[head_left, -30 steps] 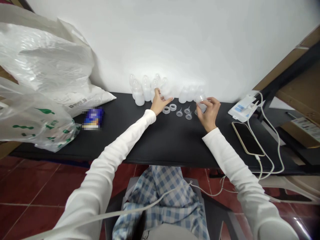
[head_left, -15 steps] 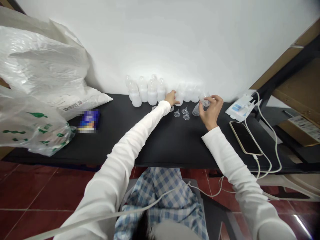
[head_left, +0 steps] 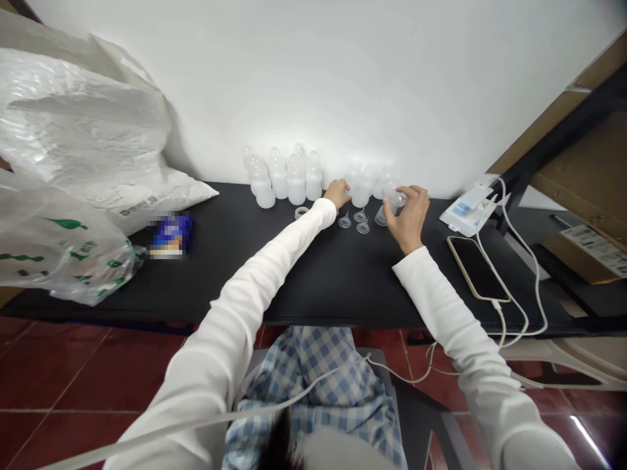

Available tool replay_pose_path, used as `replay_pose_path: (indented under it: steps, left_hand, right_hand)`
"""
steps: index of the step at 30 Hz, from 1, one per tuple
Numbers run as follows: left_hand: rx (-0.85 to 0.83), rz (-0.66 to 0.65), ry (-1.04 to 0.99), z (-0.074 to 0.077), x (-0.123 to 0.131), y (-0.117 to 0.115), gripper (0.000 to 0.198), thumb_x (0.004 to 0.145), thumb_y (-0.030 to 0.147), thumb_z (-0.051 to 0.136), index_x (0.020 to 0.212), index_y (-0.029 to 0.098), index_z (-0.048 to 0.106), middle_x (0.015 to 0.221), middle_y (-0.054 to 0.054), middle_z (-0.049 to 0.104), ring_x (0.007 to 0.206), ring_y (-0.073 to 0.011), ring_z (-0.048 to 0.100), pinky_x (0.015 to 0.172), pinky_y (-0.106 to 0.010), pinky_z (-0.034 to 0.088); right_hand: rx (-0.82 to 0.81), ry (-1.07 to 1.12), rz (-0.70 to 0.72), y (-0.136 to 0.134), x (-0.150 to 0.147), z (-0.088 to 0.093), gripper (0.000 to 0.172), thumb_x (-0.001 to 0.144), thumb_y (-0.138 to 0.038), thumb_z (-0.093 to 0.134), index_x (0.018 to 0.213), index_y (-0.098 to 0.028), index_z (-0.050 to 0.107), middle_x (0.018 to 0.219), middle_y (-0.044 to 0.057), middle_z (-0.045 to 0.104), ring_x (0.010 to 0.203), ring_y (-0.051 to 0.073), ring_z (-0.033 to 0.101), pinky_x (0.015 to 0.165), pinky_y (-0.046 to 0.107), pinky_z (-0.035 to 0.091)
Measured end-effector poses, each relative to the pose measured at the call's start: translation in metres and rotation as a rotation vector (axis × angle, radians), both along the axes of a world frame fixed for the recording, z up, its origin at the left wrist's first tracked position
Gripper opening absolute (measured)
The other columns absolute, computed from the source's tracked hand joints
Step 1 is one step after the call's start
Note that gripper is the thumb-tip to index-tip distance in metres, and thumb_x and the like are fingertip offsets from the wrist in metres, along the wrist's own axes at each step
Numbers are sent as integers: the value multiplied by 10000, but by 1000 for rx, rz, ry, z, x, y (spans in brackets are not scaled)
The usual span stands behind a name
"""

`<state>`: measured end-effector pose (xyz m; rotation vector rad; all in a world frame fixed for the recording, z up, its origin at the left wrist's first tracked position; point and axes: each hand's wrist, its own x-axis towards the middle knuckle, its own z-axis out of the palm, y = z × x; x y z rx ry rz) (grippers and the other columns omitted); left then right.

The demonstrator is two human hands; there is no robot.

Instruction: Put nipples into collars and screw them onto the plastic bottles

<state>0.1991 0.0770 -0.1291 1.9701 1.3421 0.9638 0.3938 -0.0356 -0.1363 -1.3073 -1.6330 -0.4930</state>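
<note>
Baby bottles (head_left: 296,186), left hand (head_left: 337,192) touching, right hand (head_left: 409,219) half-hiding clear piece (head_left: 394,194)

The right hand (head_left: 409,219) pinches a clear plastic bottle part (head_left: 394,194) in its fingers, with a clear cup-shaped piece (head_left: 383,216) just below the grip. Small clear teats (head_left: 361,222) stand on the black table (head_left: 220,222) just left of that hand. The left hand (head_left: 337,192) reaches beside them, its fingertips (head_left: 348,187) at a row of frosted baby bottles (head_left: 360,190). A clear ring (head_left: 302,212) lies just past the left wrist. Right of the grip lies a smartphone (head_left: 476,268).
</note>
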Motion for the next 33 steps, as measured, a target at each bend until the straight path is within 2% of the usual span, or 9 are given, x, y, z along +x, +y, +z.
replay_pose_path:
  steps: [2,5,7,9,13,16,19,25,33]
  left_hand:
    - [48,-27,-121,3,-13,-14,135,813,73,633,911,159,665,1000,-92,701,970,-211,642,979,-414,518]
    - [-14,-242,-308,8,-31,-46,214,942,322,586,1015,164,711,992,-81,737,902,-180,673,901,-365,547]
    - [-66,-380,-366,9,-41,-70,321,927,434,625,1073,169,732,1050,-86,751,958,-186,690,897,-347,548]
    - [-61,-449,-381,7,-48,-90,363,888,480,682,1092,186,747,1122,-86,752,1010,-192,694,911,-341,540]
    - [-88,-422,-431,-4,-51,-110,408,826,531,748,1029,177,749,1020,-72,750,890,-166,694,841,-320,545]
    - [-106,-385,-473,-15,-48,-113,446,788,566,774,975,164,730,939,-56,728,804,-144,668,782,-307,541]
    - [-138,-403,-529,-22,-46,-114,457,784,584,767,956,163,725,900,-47,718,796,-143,659,803,-324,548]
    - [-194,-424,-625,-24,-43,-119,362,788,487,785,908,156,701,861,-42,720,812,-148,676,838,-347,557]
    - [-341,-303,-659,-11,-41,-128,142,800,113,673,711,151,569,591,55,600,536,-49,545,587,-198,459]
  right_hand:
    - [-30,6,23,-1,-4,-1,418,947,-501,557,1220,-185,538,1162,156,572,1102,332,557,991,575,442]
    - [-83,5,66,-3,-11,-4,458,949,-543,550,1229,-182,534,1137,150,613,1061,320,579,974,545,457]
    - [-95,4,98,-5,-18,-7,459,954,-565,542,1216,-188,541,1121,141,636,1030,303,598,953,518,475]
    - [-98,16,138,-7,-25,-11,443,967,-574,521,1194,-195,551,1105,132,654,1002,286,616,933,496,495]
    - [-169,101,247,-11,-37,-16,429,982,-598,482,1118,-202,576,1020,122,669,909,266,636,850,467,539]
    - [-246,175,313,-13,-43,-20,444,976,-632,468,1071,-214,588,913,94,660,813,256,628,781,457,551]
    - [-281,212,337,-14,-45,-21,460,974,-661,445,1054,-233,595,836,71,649,768,256,622,766,464,554]
    - [-289,203,322,-15,-46,-19,448,964,-668,466,930,-239,590,709,36,609,662,230,596,710,440,557]
    - [-388,238,375,-23,-53,-7,431,899,-645,568,769,-241,493,603,-25,497,547,147,468,578,319,454]
